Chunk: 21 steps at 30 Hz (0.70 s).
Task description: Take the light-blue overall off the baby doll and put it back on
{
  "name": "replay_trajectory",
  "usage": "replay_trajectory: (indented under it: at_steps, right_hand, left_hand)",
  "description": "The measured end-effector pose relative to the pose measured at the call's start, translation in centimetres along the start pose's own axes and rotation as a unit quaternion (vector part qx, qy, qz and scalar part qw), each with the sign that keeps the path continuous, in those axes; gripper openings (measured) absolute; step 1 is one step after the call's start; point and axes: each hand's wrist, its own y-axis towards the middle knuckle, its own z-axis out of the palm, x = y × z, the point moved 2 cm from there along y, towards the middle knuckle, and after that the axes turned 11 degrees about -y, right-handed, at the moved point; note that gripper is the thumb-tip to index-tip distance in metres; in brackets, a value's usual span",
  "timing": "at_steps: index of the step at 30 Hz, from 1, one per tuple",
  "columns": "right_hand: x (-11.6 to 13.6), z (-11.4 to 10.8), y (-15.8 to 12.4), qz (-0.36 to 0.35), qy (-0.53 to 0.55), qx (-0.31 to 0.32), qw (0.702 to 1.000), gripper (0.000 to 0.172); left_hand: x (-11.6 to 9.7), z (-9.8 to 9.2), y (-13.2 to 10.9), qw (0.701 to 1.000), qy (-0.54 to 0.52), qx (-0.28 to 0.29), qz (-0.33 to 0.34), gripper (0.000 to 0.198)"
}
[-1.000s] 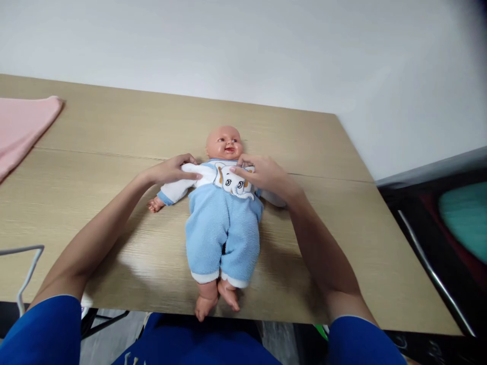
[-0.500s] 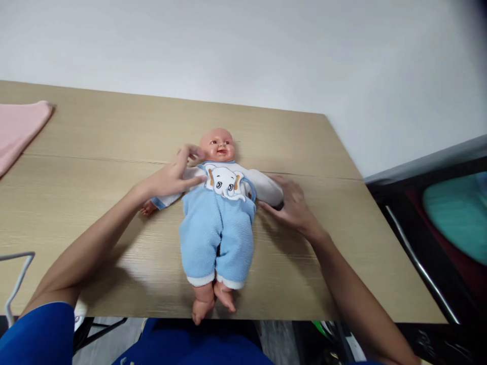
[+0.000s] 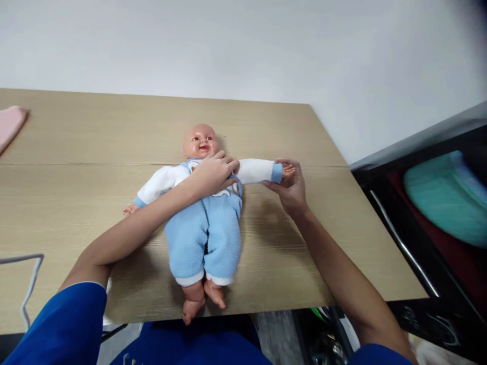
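A bald baby doll in blue fleece overalls and a white, blue-cuffed top lies on its back on the table. Across its chest reaches my left hand, fingers curled around the shoulder end of the doll's sleeve; it partly covers the elephant patch. My right hand grips the far end of that same sleeve at the cuff, with the doll's small hand between thumb and fingers. That arm is stretched straight out to the right. The doll's other arm rests out to the left, and its bare feet reach the table's near edge.
A pink cloth lies at the left of the wooden table. A white bent wire or rod rises at the lower left. On the right, beside the table, is a dark chair-like frame with a teal item.
My left hand has moved right across the doll's chest to its other shoulder. The doll's arm is now stretched outward, my right hand having shifted to its cuff.
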Motion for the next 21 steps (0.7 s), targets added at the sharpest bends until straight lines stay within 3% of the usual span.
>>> replay_trajectory:
  at_steps: [3, 7, 12, 14, 17, 21]
  right_hand:
    - [0.5, 1.7, 0.8, -0.018, 0.004, -0.004, 1.000, 0.084]
    - [0.9, 5.1, 0.2, -0.038, 0.003, -0.042, 0.998, 0.077]
    - [1.4, 8.5, -2.4, -0.125, -0.033, 0.010, 0.992, 0.038]
    - [1.6, 8.4, -2.9, -0.146, -0.047, 0.062, 0.986, 0.034]
    - [2.1, 7.5, -2.8, -0.129, -0.018, 0.143, 0.981, 0.038]
    - [3.1, 7.1, -2.6, -0.035, 0.077, 0.154, 0.984, 0.041]
  left_hand:
    - [0.5, 0.2, -0.6, 0.997, -0.030, -0.041, 0.055, 0.025]
    - [0.2, 0.2, -1.4, 0.976, -0.054, -0.096, 0.186, 0.045]
    - [-0.2, -0.2, -2.2, 0.941, -0.104, -0.166, 0.276, 0.037]
    - [0.0, -0.6, -2.3, 0.923, -0.169, -0.200, 0.282, 0.028]
    - [1.0, -0.9, -2.0, 0.903, -0.277, -0.230, 0.236, 0.024]
    - [1.8, -0.5, -1.6, 0.921, -0.286, -0.209, 0.162, 0.032]
